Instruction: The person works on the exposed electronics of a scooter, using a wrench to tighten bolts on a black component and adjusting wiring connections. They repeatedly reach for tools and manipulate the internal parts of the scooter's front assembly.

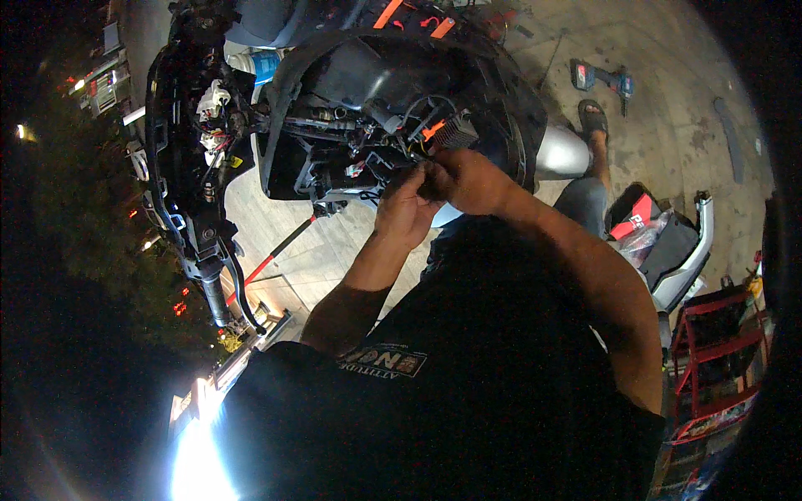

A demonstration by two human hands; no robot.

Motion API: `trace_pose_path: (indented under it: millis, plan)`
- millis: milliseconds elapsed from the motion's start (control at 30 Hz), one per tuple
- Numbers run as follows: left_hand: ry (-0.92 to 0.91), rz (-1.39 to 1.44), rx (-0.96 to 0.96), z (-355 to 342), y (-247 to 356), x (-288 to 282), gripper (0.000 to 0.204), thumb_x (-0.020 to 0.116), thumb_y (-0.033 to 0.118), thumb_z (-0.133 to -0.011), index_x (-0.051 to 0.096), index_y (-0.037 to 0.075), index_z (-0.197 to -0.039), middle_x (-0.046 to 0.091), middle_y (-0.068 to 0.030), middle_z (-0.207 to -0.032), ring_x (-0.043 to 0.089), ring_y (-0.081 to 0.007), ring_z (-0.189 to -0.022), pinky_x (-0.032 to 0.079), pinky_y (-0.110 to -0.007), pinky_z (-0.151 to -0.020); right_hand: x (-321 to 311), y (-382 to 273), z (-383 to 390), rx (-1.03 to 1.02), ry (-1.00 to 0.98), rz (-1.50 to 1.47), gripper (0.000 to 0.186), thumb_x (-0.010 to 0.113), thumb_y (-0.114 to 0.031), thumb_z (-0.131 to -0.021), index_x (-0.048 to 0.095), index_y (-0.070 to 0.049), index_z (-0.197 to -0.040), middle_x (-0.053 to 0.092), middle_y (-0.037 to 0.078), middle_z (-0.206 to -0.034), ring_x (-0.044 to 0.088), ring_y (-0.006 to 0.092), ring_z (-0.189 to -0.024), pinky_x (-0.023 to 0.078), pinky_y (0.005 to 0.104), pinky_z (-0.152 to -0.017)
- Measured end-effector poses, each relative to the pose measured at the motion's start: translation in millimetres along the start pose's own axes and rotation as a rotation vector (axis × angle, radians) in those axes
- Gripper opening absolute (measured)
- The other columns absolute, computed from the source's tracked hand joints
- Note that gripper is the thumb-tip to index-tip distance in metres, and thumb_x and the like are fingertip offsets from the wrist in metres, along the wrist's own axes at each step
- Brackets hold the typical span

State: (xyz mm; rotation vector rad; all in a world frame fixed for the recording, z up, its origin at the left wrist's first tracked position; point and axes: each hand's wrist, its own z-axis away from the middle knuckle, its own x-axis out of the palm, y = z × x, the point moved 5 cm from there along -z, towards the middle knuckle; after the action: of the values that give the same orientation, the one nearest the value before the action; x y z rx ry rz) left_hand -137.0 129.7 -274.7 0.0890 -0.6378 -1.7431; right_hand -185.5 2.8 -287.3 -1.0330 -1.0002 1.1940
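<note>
Two-handed fingertip work beside the motorbike wiring
We hold the left hand and right hand together, fingers curled narrow; we cannot tell what they pinch. From them, the wiring lies at 11 o'clock, the orange part at 12. We should steady both wrists, grip connector bodies, and avoid pulling wires.

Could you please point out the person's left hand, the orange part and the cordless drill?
Left hand (404, 205), head view: middle of the hand.
Orange part (433, 131), head view: middle of its body.
Cordless drill (605, 78), head view: its handle.
</note>
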Motion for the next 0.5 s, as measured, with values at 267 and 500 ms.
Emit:
trace_pose_path:
  millis: [267,500]
  plan:
    - [-0.045,0.110,0.023,-6,0,9,0.033,0.051,0.026,-0.095,0.053,0.008,-0.122,0.057,-0.0073,-0.121,0.052,-0.0217,-0.112,0.040,-0.041,-0.098,-14,-16,-15,-0.044,-0.026,0.177,0.025,0.050,-0.022,-0.090,0.060,0.001,-0.087,0.062,0.025,-0.079,0.060,0.0426,-0.076,0.049,0.0478,-0.069]
    - [-0.047,0.108,0.067,-7,1,17,0.038,0.045,0.025,-0.097,0.046,0.009,-0.131,0.051,-0.0076,-0.132,0.047,-0.0257,-0.122,0.034,-0.042,-0.106,-25,-24,-16,-0.102,0.154,0.411,0.028,0.051,-0.023,-0.089,0.062,0.001,-0.078,0.062,0.024,-0.076,0.060,0.0425,-0.072,0.048,0.0497,-0.065]
